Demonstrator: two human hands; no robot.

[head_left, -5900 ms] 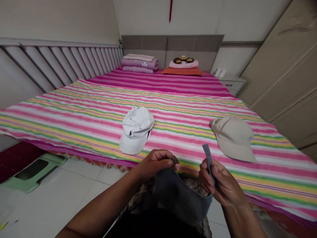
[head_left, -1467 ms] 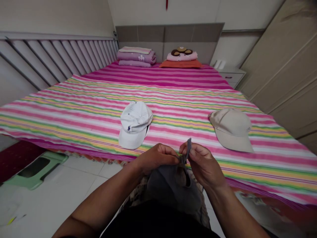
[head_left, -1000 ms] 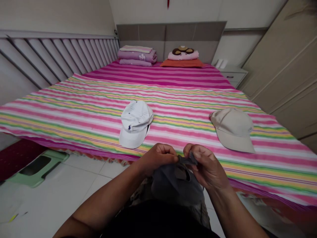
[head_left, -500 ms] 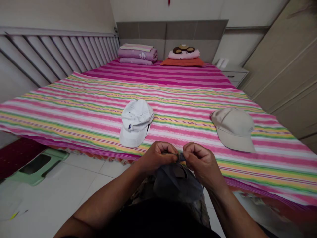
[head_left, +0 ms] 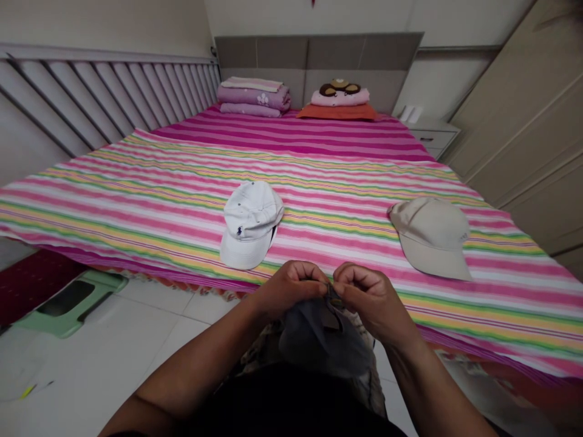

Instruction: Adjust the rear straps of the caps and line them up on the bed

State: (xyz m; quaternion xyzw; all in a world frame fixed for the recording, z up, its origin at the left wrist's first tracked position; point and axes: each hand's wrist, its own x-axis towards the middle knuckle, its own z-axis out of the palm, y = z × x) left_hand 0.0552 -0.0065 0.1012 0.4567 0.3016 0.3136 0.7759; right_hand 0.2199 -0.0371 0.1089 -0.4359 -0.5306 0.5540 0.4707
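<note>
Close to my body, a dark grey cap (head_left: 310, 337) hangs below both hands, its rear opening facing up. My left hand (head_left: 296, 285) is closed in a pinch on the cap's back strap, near a small buckle that is partly hidden by the fingers. From the other side my right hand (head_left: 364, 294) pinches the strap too, its fingertips almost touching those of the left. A white cap (head_left: 251, 218) with a small dark logo lies on the bed beyond my left hand. On the right, a beige cap (head_left: 432, 233) rests with its brim toward me.
The bed carries a striped sheet (head_left: 150, 200) and reaches back to a grey headboard (head_left: 277, 57). Folded purple bedding (head_left: 252, 97) and an orange pillow (head_left: 337, 113) sit at its far end. A green stool (head_left: 59, 325) stands on the floor at left; a white nightstand (head_left: 432, 136) is at back right.
My right hand has moved slightly left, closing the gap to my left hand at the strap. The grey cap has shifted a little; the other caps stay in place.
</note>
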